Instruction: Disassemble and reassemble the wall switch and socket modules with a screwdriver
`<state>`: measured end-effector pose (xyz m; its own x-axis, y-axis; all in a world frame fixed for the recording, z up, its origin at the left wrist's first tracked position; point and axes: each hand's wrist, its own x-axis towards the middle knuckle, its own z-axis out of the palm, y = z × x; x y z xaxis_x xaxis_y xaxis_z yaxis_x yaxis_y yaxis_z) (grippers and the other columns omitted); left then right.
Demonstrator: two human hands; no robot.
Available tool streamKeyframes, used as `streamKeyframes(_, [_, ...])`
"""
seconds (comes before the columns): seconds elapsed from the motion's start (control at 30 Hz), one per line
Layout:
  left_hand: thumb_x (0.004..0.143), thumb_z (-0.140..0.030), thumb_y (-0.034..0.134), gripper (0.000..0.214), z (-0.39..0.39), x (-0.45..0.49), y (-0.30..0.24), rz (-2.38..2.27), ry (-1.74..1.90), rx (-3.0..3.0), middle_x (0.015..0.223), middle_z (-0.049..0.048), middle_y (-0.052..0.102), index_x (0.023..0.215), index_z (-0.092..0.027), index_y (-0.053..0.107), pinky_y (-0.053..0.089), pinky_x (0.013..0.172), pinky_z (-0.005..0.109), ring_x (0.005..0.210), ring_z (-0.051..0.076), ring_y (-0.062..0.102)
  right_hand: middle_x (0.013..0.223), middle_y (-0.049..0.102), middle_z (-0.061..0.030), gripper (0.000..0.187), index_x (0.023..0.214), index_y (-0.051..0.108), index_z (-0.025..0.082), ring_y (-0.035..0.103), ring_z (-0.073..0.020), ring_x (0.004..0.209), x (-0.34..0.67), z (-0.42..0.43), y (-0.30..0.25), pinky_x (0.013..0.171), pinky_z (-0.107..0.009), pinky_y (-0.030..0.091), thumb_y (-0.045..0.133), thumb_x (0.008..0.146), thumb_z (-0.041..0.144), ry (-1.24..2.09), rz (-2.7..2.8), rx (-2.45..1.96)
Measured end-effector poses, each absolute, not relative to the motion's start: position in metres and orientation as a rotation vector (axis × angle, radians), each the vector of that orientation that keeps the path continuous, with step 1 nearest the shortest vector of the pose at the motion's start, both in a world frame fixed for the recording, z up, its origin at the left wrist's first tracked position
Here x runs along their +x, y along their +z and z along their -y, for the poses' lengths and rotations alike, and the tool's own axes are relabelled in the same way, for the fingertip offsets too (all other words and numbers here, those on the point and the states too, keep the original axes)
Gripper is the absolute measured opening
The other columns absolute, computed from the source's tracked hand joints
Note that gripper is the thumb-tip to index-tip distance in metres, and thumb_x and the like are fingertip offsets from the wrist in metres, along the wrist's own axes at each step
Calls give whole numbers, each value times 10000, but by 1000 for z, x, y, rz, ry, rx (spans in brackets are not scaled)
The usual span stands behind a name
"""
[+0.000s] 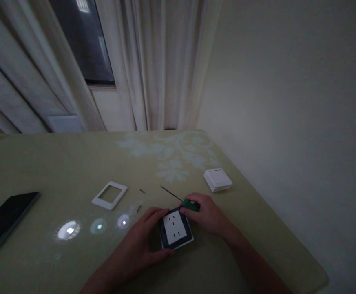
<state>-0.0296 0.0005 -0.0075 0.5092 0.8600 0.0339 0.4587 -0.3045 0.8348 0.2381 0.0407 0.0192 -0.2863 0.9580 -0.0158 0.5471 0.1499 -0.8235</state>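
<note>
The left grip [144,237] clasps a square black-and-white socket [175,227] at three o'clock. The right grip [206,212] holds a green-handled metal screwdriver [190,205].

frame [103,203] left of socket [175,228], box [218,180] right

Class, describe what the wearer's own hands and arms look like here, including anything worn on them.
The left hand and right hand are ungloved, and both visible forearms are bare, with no sleeve in view. No ring, watch or bracelet shows. Dim light hides finer markings.
</note>
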Motion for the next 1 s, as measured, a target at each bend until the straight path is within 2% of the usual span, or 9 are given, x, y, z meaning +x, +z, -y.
streamKeyframes(0.13, [821,-251,850,814,2,-23,-2,-1080,621,1954,1498,85,597,1551,-379,514,535,1167,499,1351,332,626,918,734,-37,103,886,783,197,666,-228,909,239,-42,20,803,-317,454,772,899,299,1007,1922,-1403])
streamKeyframes(0.33, [825,-247,819,816,6,-19,-6,-1099,652,1981,1499,104,577,1565,-363,495,518,1177,549,1370,355,599,802,705,-10,178,823,726,195,642,-204,793,239,-42,15,707,-297,431,752,915,344,1015,1881,-1415])
streamKeyframes(0.63, [822,-212,815,815,8,-21,-6,-1086,699,2031,1513,105,599,1555,-363,491,545,1157,548,1362,341,622,809,740,-19,182,838,769,197,661,-207,789,237,-41,16,693,-298,448,782,901,368,1029,1847,-1407])
streamKeyframes(0.8, [829,-314,873,819,6,-27,-5,-1105,724,2048,1541,120,610,1560,-346,507,556,1150,540,1376,346,627,794,759,-27,181,904,800,201,675,-209,741,237,-42,16,641,-292,459,756,923,375,1026,1813,-1415])
streamKeyframes(0.9, [913,-460,800,619,-5,-42,-9,-1262,819,2020,1458,124,676,1480,-313,599,632,1005,483,1223,322,712,818,772,-40,190,920,799,191,691,-216,757,238,-43,16,662,-301,484,739,930,371,1008,1791,-1413])
streamKeyframes(0.97, [1003,-506,648,399,-16,-54,-13,-1457,861,1995,1268,110,747,1321,-271,702,648,876,441,1045,291,753,851,784,-52,205,949,805,186,701,-225,789,238,-44,17,701,-316,502,719,939,371,995,1786,-1402])
streamKeyframes(1.0, [1011,-510,603,376,-22,-61,-16,-1587,869,1994,1193,110,758,1246,-247,732,642,854,451,994,296,755,880,793,-59,212,971,811,184,707,-232,814,238,-43,17,729,-326,511,710,940,368,991,1787,-1392])
